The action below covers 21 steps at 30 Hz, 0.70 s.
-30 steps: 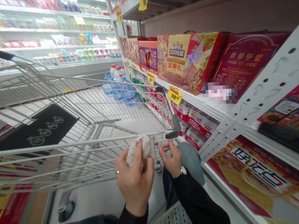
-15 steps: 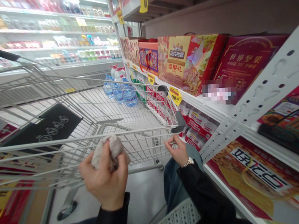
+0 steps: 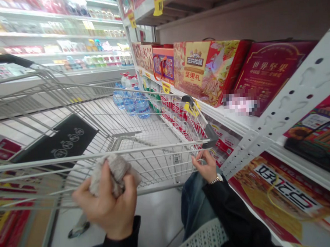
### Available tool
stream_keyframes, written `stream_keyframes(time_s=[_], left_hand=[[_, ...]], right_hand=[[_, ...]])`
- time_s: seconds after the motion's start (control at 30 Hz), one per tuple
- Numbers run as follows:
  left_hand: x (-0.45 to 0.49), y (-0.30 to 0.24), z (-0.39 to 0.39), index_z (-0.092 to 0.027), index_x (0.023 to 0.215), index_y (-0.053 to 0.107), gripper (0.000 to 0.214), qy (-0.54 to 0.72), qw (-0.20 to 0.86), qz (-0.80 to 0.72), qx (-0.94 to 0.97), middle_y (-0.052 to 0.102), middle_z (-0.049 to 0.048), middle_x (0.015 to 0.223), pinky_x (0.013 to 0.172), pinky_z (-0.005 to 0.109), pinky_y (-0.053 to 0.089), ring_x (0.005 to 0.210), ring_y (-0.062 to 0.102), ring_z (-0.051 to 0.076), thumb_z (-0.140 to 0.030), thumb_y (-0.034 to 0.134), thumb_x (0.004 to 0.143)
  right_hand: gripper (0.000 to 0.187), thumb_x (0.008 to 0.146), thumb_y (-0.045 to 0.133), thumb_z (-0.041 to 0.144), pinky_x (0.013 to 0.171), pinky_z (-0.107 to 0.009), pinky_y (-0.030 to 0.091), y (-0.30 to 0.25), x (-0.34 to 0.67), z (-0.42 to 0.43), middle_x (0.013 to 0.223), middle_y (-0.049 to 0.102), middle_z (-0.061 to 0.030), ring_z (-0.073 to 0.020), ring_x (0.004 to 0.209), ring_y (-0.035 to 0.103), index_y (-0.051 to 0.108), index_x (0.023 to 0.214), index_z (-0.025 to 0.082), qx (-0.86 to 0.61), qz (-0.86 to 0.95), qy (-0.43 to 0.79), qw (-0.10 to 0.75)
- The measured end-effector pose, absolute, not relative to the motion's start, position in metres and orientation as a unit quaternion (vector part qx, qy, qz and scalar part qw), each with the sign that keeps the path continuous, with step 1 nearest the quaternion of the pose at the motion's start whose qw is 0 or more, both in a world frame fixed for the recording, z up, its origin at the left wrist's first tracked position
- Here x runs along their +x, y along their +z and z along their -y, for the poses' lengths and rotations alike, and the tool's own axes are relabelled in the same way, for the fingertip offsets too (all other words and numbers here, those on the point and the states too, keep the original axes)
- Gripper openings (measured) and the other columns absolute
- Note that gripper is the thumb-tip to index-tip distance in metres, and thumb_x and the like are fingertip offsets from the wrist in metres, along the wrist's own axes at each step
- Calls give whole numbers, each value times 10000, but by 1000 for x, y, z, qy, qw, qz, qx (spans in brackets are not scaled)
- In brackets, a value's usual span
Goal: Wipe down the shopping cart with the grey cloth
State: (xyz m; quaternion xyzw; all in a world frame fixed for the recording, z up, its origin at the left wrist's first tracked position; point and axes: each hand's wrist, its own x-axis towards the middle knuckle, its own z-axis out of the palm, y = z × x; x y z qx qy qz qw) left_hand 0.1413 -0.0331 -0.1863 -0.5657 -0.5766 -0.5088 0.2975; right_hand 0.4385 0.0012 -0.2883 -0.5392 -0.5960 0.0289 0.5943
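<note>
My left hand (image 3: 105, 202) grips a crumpled grey-beige cloth (image 3: 114, 174) in front of the shopping cart's near side. My right hand (image 3: 206, 166), with a wristwatch on it, pinches a wire just below the rim of the wire shopping cart (image 3: 155, 148). A black folding flap (image 3: 69, 143) with pictograms lies across the cart's seat end. The cart's basket looks bare of goods. Dark sleeves cover both forearms, and a denim-clad leg (image 3: 193, 206) shows below my right hand.
Large red nut gift boxes (image 3: 209, 71) stand on a white perforated metal shelf (image 3: 291, 102) to the right. Bottled water (image 3: 133, 103) sits farther along the aisle. Lit refrigerated shelves (image 3: 55, 44) line the far left. A perforated grey plastic basket (image 3: 201, 239) shows at the bottom.
My left hand has moved left with the cloth still in it. The cart has shifted right in view, and my right hand has followed it, staying on the wire.
</note>
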Motion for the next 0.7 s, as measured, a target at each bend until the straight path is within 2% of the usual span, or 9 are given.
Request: stream_keyframes(time_s=[0.1, 0.23, 0.33, 0.5, 0.7], left_hand=[[158, -189, 35, -191, 1336, 630, 651, -499, 271, 563, -601, 565, 157, 1216, 922, 458, 561, 1101, 596, 294, -203, 770, 700], [143, -183, 28, -203, 1268, 679, 631, -527, 295, 567, -560, 571, 137, 1218, 942, 498, 553, 1116, 605, 330, -227, 795, 649], [120, -176, 23, -186, 1272, 669, 694, -555, 300, 569, -528, 528, 133, 1296, 1007, 550, 505, 1198, 572, 384, -259, 788, 593], [94, -179, 18, -131, 1439, 465, 958, -596, 232, 585, -499, 537, 147, 1362, 1113, 585, 395, 1301, 497, 407, -298, 746, 538], [69, -190, 9, -127, 1394, 544, 935, -581, 193, 601, -514, 541, 168, 1392, 1129, 548, 397, 1341, 480, 415, -389, 787, 531]], right_hand=[[252, 843, 707, 305, 581, -250, 500, -288, 441, -1, 632, 572, 62, -91, 514, 543, 507, 710, 229, -548, 583, 9, 600], [299, 807, 745, 332, 580, -252, 511, -285, 448, -4, 581, 567, 70, -98, 496, 555, 503, 664, 231, -553, 571, -18, 606], [305, 793, 748, 332, 573, -254, 514, -284, 452, -6, 566, 576, 69, -102, 486, 560, 503, 642, 233, -554, 571, -32, 605], [311, 787, 740, 315, 552, -249, 503, -285, 452, -6, 550, 571, 68, -100, 469, 558, 493, 617, 234, -555, 572, -46, 602], [289, 793, 724, 298, 536, -246, 497, -285, 447, -8, 541, 568, 71, -97, 444, 559, 499, 625, 232, -556, 572, -48, 601]])
